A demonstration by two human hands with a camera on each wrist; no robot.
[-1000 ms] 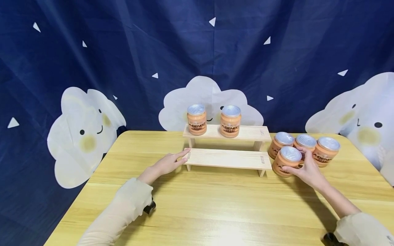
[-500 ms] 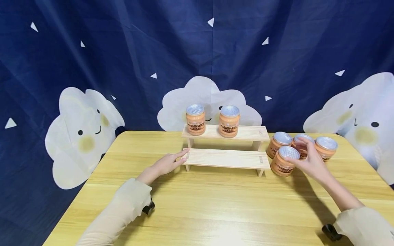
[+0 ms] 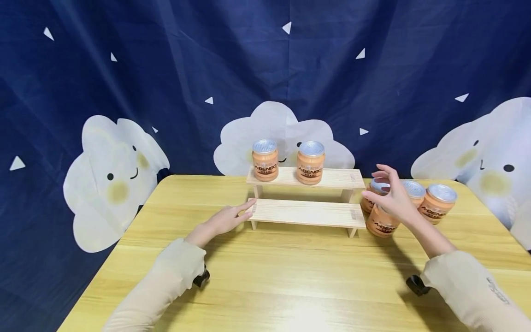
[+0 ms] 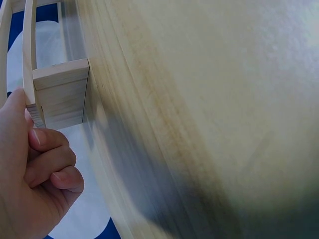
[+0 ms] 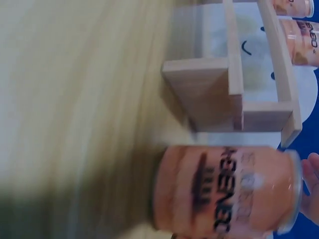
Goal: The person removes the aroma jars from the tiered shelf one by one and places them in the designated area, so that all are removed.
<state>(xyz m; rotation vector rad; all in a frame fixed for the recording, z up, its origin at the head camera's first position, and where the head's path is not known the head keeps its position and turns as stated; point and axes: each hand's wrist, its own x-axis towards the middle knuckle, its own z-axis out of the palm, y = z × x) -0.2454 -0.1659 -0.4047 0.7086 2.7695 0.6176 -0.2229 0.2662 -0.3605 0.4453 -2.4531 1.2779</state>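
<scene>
A two-tier wooden shelf (image 3: pixel 307 213) stands at the middle back. At its left end my left hand (image 3: pixel 221 221) pinches the lower board with thumb and finger, seen close up in the left wrist view. On the upper tier are two upright orange jars with silver lids, a left jar (image 3: pixel 265 167) and a right jar (image 3: pixel 310 169). Above a cluster of several like jars, my right hand (image 3: pixel 393 198) hovers with fingers spread and curved, holding nothing. It partly hides the front jar (image 3: pixel 381 224), which fills the lower part of the right wrist view, blurred.
Behind the front jar are a rear-left jar (image 3: pixel 368 204) and a far-right jar (image 3: pixel 436 210), with another between them. The wooden table (image 3: pixel 265 272) reaches back to a dark blue curtain (image 3: pixel 182 55) with white clouds and triangles.
My right hand has left the front jar and moved up and to the left, over the rear-left jar. The left hand and the shelf have not moved.
</scene>
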